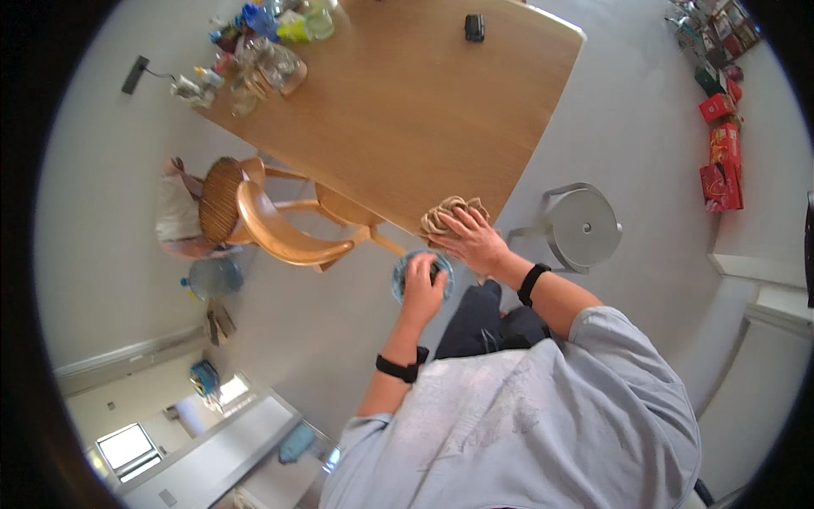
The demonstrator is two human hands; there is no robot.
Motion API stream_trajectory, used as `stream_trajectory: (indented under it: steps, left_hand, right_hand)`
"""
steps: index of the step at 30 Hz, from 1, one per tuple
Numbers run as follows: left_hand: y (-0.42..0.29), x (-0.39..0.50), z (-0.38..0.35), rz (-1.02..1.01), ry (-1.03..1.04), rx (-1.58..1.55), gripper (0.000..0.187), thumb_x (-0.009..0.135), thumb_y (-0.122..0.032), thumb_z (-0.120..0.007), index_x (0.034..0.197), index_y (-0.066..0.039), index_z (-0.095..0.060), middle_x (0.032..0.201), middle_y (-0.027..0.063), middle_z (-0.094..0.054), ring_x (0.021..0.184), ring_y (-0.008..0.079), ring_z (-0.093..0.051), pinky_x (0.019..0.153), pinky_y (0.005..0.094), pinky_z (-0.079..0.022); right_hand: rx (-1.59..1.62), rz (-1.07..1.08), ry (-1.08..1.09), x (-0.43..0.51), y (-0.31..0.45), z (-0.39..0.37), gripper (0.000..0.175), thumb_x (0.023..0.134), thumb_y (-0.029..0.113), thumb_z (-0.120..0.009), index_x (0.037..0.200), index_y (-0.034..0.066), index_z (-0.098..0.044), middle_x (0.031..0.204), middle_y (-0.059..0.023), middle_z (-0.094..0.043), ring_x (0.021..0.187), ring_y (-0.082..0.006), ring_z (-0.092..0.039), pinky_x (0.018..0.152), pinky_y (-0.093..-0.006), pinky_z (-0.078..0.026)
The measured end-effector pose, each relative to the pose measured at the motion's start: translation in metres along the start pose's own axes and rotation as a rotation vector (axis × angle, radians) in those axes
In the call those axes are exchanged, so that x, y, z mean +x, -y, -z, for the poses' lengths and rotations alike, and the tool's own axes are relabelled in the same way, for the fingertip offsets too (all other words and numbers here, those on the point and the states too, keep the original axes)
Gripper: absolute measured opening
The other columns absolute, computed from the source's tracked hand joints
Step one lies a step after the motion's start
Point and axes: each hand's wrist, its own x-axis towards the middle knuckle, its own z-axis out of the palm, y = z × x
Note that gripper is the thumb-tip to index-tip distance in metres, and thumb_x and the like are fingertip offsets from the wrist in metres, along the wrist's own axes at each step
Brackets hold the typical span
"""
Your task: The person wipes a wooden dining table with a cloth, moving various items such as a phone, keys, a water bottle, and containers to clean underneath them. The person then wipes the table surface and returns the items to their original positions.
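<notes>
My right hand (477, 245) lies on a crumpled brown cloth (453, 215), its fingers spread over the folds. The cloth sits at the near corner of the wooden table (407, 121). Just off that corner, my left hand (424, 287) is over a round blue container (398, 280), with the fingers bent. A dark patch shows beside the fingers. Whether this hand touches the container or holds something is hidden by the hand itself. Each wrist wears a black band.
A wooden chair (289, 245) stands by the table's left edge, and a grey stool (579, 226) on the right. Bottles and jars (273, 67) crowd the far left corner. A small black object (474, 28) lies farther back. A large water bottle (216, 278) rests near the wall.
</notes>
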Motion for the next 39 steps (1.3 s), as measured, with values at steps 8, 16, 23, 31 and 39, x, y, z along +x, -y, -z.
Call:
stream_trajectory:
  steps: [8, 16, 23, 31, 39]
  left_hand:
    - [0.001, 0.064, -0.011, 0.044, 0.208, 0.481, 0.07, 0.088, -0.029, -0.063, 0.14, 0.007, -0.034, 0.151, 0.0278, -0.022, 0.141, 0.0397, -0.02, 0.114, 0.0474, -0.023]
    - [0.001, 0.063, -0.008, 0.026, 0.224, 0.491, 0.075, 0.084, -0.029, -0.067, 0.14, 0.008, -0.034, 0.15, 0.0284, -0.023, 0.142, 0.0392, -0.02, 0.114, 0.0425, -0.024]
    - [-0.009, 0.071, -0.002, 0.053, 0.225, 0.447, 0.075, 0.082, -0.03, -0.069, 0.138, 0.009, -0.038, 0.148, 0.0298, -0.027, 0.141, 0.04, -0.021, 0.115, 0.041, -0.024]
    - [-0.005, 0.069, -0.003, 0.058, 0.224, 0.461, 0.074, 0.082, -0.031, -0.068, 0.137, 0.008, -0.039, 0.148, 0.0293, -0.028, 0.14, 0.0397, -0.024, 0.113, 0.0391, -0.028]
    - [-0.015, 0.074, -0.001, 0.076, 0.249, 0.467, 0.068, 0.084, -0.032, -0.066, 0.138, 0.002, -0.042, 0.148, 0.0306, -0.025, 0.141, 0.0416, -0.021, 0.112, 0.0402, -0.029]
  right_hand:
    - [-0.187, -0.178, -0.22, 0.004, -0.206, 0.025, 0.039, 0.084, 0.002, -0.05, 0.116, 0.0165, -0.066, 0.134, -0.0095, -0.052, 0.127, -0.0328, -0.045, 0.109, -0.0472, -0.034]
    - [0.068, -0.498, -0.358, 0.043, -0.262, 0.094, 0.04, 0.079, -0.005, -0.052, 0.115, 0.0081, -0.064, 0.12, -0.0142, -0.061, 0.109, -0.0269, -0.058, 0.088, -0.0357, -0.048]
    - [-0.021, 0.141, 0.23, 0.024, -0.1, 0.029, 0.045, 0.089, 0.021, -0.055, 0.134, 0.0163, -0.05, 0.135, -0.0128, -0.049, 0.125, -0.0277, -0.044, 0.104, -0.0434, -0.034]
    - [-0.151, -0.296, -0.019, 0.043, -0.246, 0.06, 0.051, 0.088, 0.01, -0.054, 0.138, 0.0148, -0.046, 0.139, -0.0181, -0.045, 0.133, -0.0376, -0.036, 0.11, -0.0499, -0.028]
    - [0.254, 0.131, 0.308, -0.013, -0.155, 0.06, 0.028, 0.078, 0.001, -0.058, 0.101, 0.0122, -0.069, 0.121, -0.0102, -0.062, 0.117, -0.0303, -0.055, 0.102, -0.0409, -0.043]
